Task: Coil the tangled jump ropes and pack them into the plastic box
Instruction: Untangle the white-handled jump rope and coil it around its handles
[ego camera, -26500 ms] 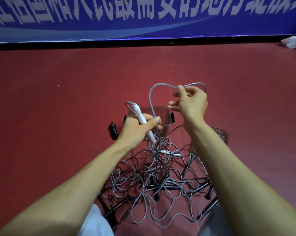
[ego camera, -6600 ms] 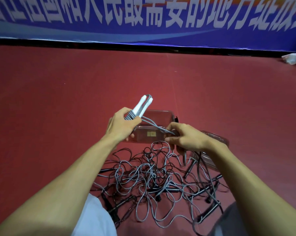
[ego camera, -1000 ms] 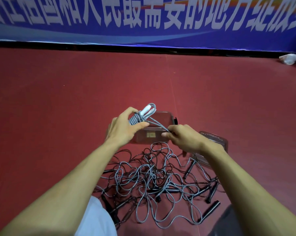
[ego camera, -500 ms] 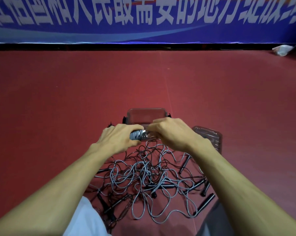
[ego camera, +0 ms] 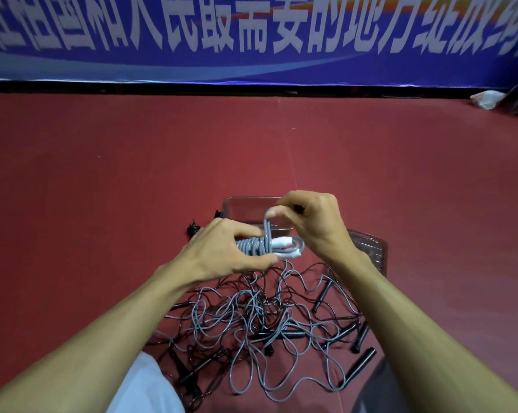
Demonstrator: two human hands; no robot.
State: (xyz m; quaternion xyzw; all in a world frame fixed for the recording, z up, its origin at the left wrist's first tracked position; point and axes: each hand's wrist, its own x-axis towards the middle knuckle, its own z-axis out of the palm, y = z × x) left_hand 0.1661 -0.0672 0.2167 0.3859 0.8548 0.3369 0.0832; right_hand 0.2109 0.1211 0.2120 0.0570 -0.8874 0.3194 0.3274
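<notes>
My left hand (ego camera: pixel 222 251) grips a coiled grey jump rope (ego camera: pixel 256 244) wound around its two white handles (ego camera: pixel 284 242). My right hand (ego camera: pixel 311 219) pinches the last loop of that grey cord and holds it up above the bundle. Both hands hover in front of the clear plastic box (ego camera: pixel 242 208), which stands on the red floor just beyond them. Below my hands lies the tangled pile of grey and black ropes (ego camera: pixel 260 320) with several black handles.
The box's clear lid (ego camera: pixel 371 248) lies to the right of the box. A small black coiled item (ego camera: pixel 193 231) sits left of the box. A blue banner (ego camera: pixel 251 40) lines the far wall, with white litter (ego camera: pixel 487 98) at its right end.
My right hand has lifted the rope's end loop up above the bundle. The bundle now lies sideways in my left hand, with its white handles pointing right.
</notes>
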